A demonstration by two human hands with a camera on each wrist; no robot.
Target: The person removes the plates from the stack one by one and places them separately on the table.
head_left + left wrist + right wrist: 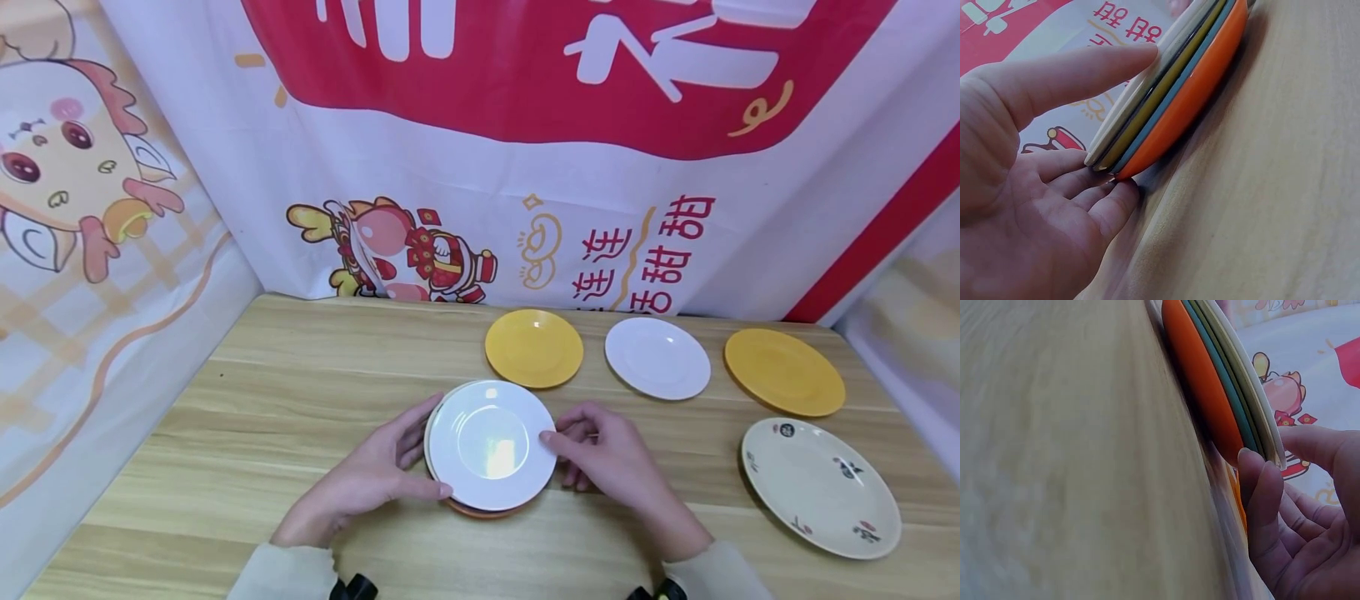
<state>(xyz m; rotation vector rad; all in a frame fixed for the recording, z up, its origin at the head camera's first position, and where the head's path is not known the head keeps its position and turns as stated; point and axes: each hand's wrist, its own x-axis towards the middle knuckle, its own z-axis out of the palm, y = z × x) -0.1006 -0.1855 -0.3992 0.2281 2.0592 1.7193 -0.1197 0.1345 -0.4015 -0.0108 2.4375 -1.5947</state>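
Observation:
A stack of plates (492,446) stands on the wooden table in front of me, with a white plate on top. Seen edge-on in the left wrist view, orange (1210,81) is the lowest layer, under teal, olive and pale rims. My left hand (390,467) holds the stack's left side, thumb over the top rim and fingers against the edges. On the opposite side, my right hand (607,454) grips the rim. Its thumb lies on the white plate, while the fingertips (1249,465) reach the orange plate's edge.
Behind the stack lie a yellow plate (534,348), a white plate (657,358) and a larger yellow plate (784,372) in a row. A cream oval plate with small printed motifs (821,487) is at the right. Printed cloth (480,175) hangs along the table's back edge.

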